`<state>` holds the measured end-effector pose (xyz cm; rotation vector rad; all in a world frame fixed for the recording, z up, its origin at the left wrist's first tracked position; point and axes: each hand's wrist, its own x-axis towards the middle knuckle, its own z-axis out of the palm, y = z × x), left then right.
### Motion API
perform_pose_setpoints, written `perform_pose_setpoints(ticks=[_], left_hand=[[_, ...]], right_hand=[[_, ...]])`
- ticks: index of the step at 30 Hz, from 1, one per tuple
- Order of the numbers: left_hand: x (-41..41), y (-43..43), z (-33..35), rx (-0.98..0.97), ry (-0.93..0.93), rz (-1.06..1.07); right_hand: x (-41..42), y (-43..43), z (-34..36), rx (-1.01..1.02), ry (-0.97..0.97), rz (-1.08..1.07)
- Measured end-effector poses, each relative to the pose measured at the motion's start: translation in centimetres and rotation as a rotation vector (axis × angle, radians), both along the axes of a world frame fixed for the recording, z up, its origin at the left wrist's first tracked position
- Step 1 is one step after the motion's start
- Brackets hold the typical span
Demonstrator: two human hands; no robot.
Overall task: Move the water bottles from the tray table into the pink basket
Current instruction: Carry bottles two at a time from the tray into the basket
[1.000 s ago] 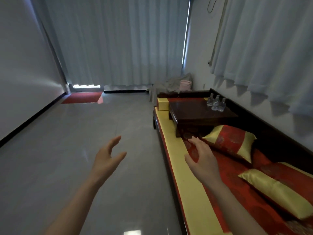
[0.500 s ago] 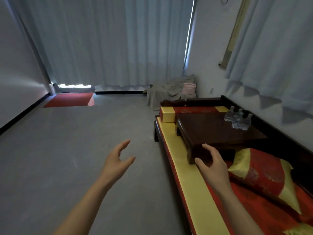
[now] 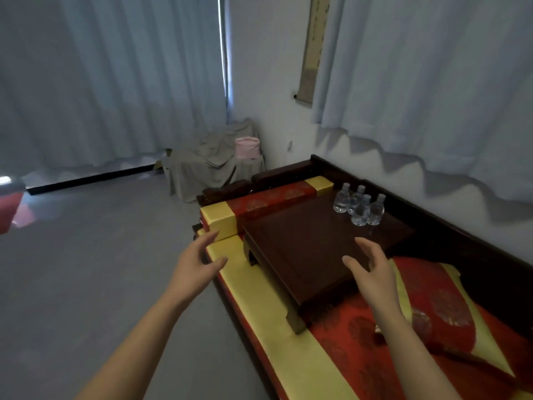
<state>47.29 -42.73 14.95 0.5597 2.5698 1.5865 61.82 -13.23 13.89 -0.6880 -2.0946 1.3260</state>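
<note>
Nearer the desk [image 3: 302, 255] now: left hand [image 3: 196, 267] and right hand [image 3: 372, 275] spread wide, empty; bottles [image 3: 359, 206] at desk's far corner.

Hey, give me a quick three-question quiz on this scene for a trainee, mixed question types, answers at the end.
1. How many water bottles stand on the tray table?
2. True or false: the right hand grips one of the bottles.
3. Where does the pink basket sit? A: on the tray table. B: on the grey cloth-draped furniture in the corner. C: on the floor.
Key: 1: four. 2: false, it is open and holds nothing. 3: B.
</note>
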Motion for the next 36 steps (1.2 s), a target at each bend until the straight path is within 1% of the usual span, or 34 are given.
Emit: perform_pose_setpoints(ticks=[2, 4, 10, 14, 17, 19, 22, 25, 27, 32, 34, 36], left_hand=[[-5.6, 3.0, 0.2, 0.102, -0.077, -0.046], [-11.1, 5.8, 1.0, 0.140, -0.125, -0.088], [-22.8, 13.3, 0.3, 0.125, -0.191, -0.232], [-31.4, 19.8, 0.3, 0.132, -0.194, -0.352], [-36.8, 24.6, -0.2, 0.088, -0.208, -0.550], [-40.1, 27.8, -0.6, 0.068, -0.205, -0.627], [-43.5, 32.5, -1.3, 0.053, -0.252, -0.717], [-45.1, 37.0, -2.0, 0.051, -0.282, -0.804], [-45.7, 40.0, -2.8, 0.048, -0.314, -0.863], [-46.9, 46.1, -5.4, 0.060, -0.386, -0.895], [-47.2, 48.0, -6.7, 0.073, -0.440, -0.876], [-48.4, 51.4, -8.6, 0.050, -0.457, -0.893]], right_hand=[[-4.8, 1.8, 0.0, 0.006, 0.008, -0.039], [-9.2, 3.6, -0.1, -0.014, 0.013, -0.085], [-18.4, 8.6, 0.1, 0.017, -0.032, -0.207], [-24.2, 11.7, -0.2, 0.038, -0.014, -0.356], [-27.2, 13.2, -1.7, 0.004, -0.019, -0.536], [-28.7, 13.9, -2.2, -0.031, -0.034, -0.613], [-30.6, 15.2, -2.6, -0.044, -0.069, -0.723], [-31.8, 16.6, -2.6, -0.021, -0.101, -0.782], [-32.4, 18.3, -3.2, -0.040, -0.097, -0.824], [-33.7, 22.6, -5.5, -0.078, -0.087, -0.849], [-34.3, 24.1, -6.5, -0.103, -0.115, -0.842], [-35.6, 27.0, -8.4, -0.126, -0.142, -0.861]])
